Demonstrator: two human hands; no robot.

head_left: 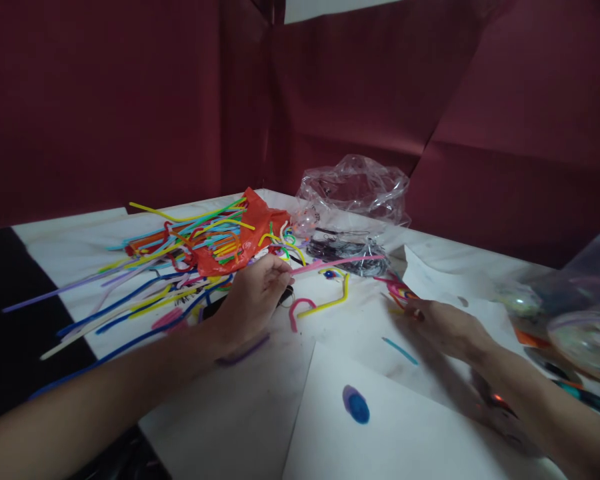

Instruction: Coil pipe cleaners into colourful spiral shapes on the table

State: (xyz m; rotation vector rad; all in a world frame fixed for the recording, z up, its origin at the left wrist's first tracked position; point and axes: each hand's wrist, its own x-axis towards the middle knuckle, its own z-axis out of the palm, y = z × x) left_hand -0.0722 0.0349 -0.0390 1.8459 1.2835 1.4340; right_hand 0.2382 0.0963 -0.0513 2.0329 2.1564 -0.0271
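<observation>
Between the fingertips of my left hand (260, 290), pinched together, is one end of a pink pipe cleaner (340, 264) that points to the right. My right hand (443, 323) is low over the table at the right, its fingers bent beside a small cluster of pink and red pieces (399, 289); what it grips, if anything, is too small to make out. A bent yellow pipe cleaner (331, 307) and a curved pink one (295, 313) lie between the hands. Nearer me, a short blue piece (400, 351) rests on the table.
Many coloured pipe cleaners (155, 300) spill from a red bag (257, 223) at the left. Clear plastic (355, 190) and a dark bundle (347, 252) stand behind. White paper (350, 443) with a blue spot lies in front. Clear packs (587, 340) are at the right.
</observation>
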